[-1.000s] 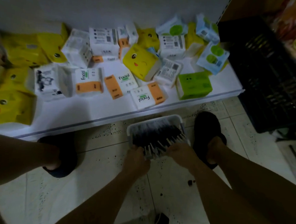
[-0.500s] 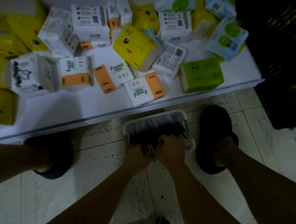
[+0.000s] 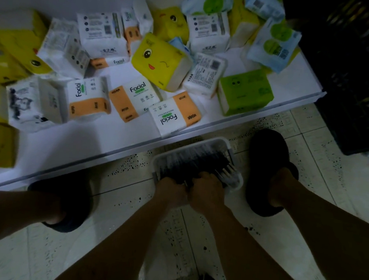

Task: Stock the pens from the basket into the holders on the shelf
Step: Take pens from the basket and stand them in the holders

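basket (image 3: 201, 141): white, on the floor (image 3: 129, 223), right by the front edge of the shelf (image 3: 91, 150), btwn the person's 2 feet.
pens (image 3: 190, 162): lots of them, dark w/ pale ends, lying side by side in the basket.
left grip (image 3: 171, 191): at the near side of the basket, fingers curled round a bunch of pens.
right grip (image 3: 206, 189): touching the left grip, fingers curled down on the same bunch; a few pen ends poke out btwn the 2.
shelf: white, low, flat.
tissue packs (image 3: 174, 115): many, in a messy heap on the shelf; some white & orange w/ "Facial" on them.
yellow pack (image 3: 160, 61): has a funny face, sits tilted on other packs near the middle.
green pack (image 3: 246, 91): near the shelf's front edge, to the right.
crate (image 3: 353, 86): black, just past the right end of the shelf.
slippers (image 3: 267, 158): black; right one just beside the basket, left one well apart, by the shelf edge.
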Motion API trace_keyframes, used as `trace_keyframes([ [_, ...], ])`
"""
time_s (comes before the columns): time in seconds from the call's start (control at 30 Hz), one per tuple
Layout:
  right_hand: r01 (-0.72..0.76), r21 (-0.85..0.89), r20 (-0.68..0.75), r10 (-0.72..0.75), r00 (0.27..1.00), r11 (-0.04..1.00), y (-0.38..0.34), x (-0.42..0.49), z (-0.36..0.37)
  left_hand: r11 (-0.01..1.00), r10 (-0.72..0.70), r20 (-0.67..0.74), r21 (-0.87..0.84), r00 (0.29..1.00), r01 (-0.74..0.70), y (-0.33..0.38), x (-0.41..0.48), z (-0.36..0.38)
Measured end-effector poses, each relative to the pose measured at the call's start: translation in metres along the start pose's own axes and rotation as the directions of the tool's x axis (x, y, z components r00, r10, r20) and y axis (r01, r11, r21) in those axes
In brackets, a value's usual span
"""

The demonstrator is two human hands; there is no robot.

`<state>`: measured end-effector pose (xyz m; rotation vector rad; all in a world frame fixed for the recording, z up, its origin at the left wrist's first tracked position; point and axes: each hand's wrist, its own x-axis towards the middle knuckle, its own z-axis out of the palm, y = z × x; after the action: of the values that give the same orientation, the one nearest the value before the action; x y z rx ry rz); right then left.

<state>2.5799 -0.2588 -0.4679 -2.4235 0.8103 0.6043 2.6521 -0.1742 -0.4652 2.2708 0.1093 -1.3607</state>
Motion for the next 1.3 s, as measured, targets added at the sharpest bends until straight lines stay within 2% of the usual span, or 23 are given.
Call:
trace_keyframes([
  [0.07,-0.027,0.050,-0.010,0.028,1.000,0.998,-0.001,0.001,-0.002,0.995,-0.040,-0.026,-0.090,0.999,0.037,-0.001,-0.002,-0.005],
  [0.17,-0.130,0.113,-0.006,0.132,0.991,0.985,0.002,0.003,-0.004,0.994,0.019,-0.157,-0.103,0.987,-0.036,-0.011,-0.009,-0.013],
  [0.27,-0.210,0.242,-0.015,0.219,0.976,0.947,0.007,0.000,-0.004,0.983,0.044,-0.194,-0.164,0.980,-0.077,-0.022,-0.017,-0.022],
  [0.4,-0.216,0.487,0.026,0.234,0.972,0.846,0.007,-0.006,-0.010,0.962,0.079,-0.149,-0.247,0.986,-0.115,-0.032,-0.031,-0.030],
  [0.53,-0.205,0.539,0.076,0.195,0.978,0.817,0.007,-0.019,-0.016,0.912,0.170,-0.077,-0.366,0.982,-0.187,-0.041,-0.051,-0.043],
  [0.63,-0.220,0.570,0.075,0.216,0.973,0.791,0.003,-0.036,-0.023,0.896,0.237,-0.039,-0.379,0.971,-0.234,-0.045,-0.070,-0.054],
  [0.73,-0.173,0.599,0.010,0.209,0.978,0.782,-0.007,-0.051,-0.037,0.893,0.269,-0.018,-0.370,0.963,-0.256,-0.047,-0.089,-0.068],
  [0.83,-0.095,0.530,-0.059,0.148,0.987,0.843,-0.026,-0.062,-0.052,0.885,0.298,-0.041,-0.363,0.954,-0.292,-0.046,-0.110,-0.082],
  [0.9,-0.017,0.471,-0.153,0.100,0.983,0.882,-0.042,-0.070,-0.064,0.873,0.332,-0.119,-0.336,0.936,-0.353,-0.044,-0.124,-0.089],
  [1.07,0.243,0.462,-0.390,-0.051,0.920,0.853,-0.077,-0.100,-0.098,0.757,0.429,-0.337,-0.372,0.838,-0.537,-0.033,-0.157,-0.112],
  [1.13,0.298,0.513,-0.422,-0.065,0.904,0.805,-0.094,-0.114,-0.110,0.681,0.470,-0.356,-0.436,0.808,-0.588,-0.025,-0.172,-0.123],
  [1.2,0.351,0.603,-0.455,-0.052,0.889,0.716,-0.112,-0.127,-0.121,0.614,0.505,-0.358,-0.490,0.785,-0.619,-0.016,-0.189,-0.133],
  [1.3,0.438,0.753,-0.485,-0.035,0.874,0.492,-0.138,-0.149,-0.142,0.555,0.525,-0.409,-0.500,0.746,-0.665,-0.001,-0.214,-0.149],
])
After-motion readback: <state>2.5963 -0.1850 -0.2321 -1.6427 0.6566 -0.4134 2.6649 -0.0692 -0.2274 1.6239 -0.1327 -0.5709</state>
